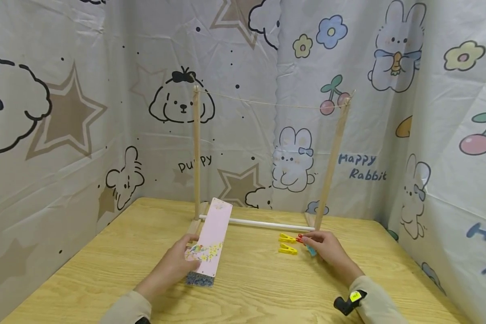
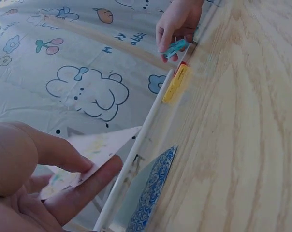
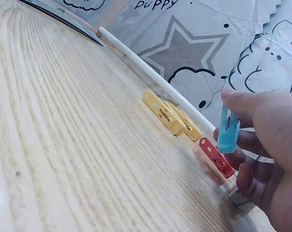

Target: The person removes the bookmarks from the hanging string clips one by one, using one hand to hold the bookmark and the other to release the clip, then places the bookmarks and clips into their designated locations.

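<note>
My left hand (image 1: 177, 258) pinches a long pink card (image 1: 216, 225) printed with flowers and a bird, thumb on its face and fingers behind. The card is raised above the table, as the left wrist view shows. Beneath it, a blue-patterned card (image 2: 153, 191) rests on the table, largely hidden from the head view. At the right, my right hand (image 1: 328, 247) pinches a light blue clothespin (image 3: 228, 130) between thumb and fingers. Close by lie a red clothespin (image 3: 216, 157) and two yellow clothespins (image 1: 287, 249) on the table.
Behind the hands stands a frame with two wooden posts (image 1: 197, 153), a white rod (image 1: 271, 224) low between them and a thin string (image 1: 263, 103) across their tops. Printed curtains (image 1: 243, 148) enclose the wooden table (image 1: 259, 288) at the back and sides.
</note>
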{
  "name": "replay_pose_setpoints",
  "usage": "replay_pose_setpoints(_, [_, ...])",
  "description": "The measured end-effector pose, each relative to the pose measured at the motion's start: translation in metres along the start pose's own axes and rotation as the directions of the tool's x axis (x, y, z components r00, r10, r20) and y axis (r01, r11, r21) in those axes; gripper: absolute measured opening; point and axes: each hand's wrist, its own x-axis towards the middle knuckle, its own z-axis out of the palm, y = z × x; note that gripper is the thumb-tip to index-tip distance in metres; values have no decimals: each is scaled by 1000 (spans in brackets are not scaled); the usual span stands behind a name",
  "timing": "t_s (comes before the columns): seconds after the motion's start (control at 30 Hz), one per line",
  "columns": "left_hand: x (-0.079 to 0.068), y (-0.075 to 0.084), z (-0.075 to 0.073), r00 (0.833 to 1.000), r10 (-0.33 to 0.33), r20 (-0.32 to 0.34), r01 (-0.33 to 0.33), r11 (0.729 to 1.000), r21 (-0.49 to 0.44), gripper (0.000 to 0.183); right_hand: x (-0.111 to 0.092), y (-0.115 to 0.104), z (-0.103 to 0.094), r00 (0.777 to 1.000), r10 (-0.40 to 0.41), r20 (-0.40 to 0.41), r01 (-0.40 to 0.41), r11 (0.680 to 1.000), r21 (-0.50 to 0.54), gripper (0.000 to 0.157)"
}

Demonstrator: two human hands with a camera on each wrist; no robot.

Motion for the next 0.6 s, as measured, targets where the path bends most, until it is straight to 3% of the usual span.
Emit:
replay_pose_setpoints(0.17, [-5, -4, -2, 998, -18, 59, 16, 999, 27, 80, -1, 0, 0, 999, -48, -5, 47, 994, -101, 34])
replay_pose_setpoints(0.6, [-8, -4, 1, 995, -25, 95, 25, 1000, 6, 89, -1, 1, 4, 999, -44, 1, 44, 992, -117, 34])
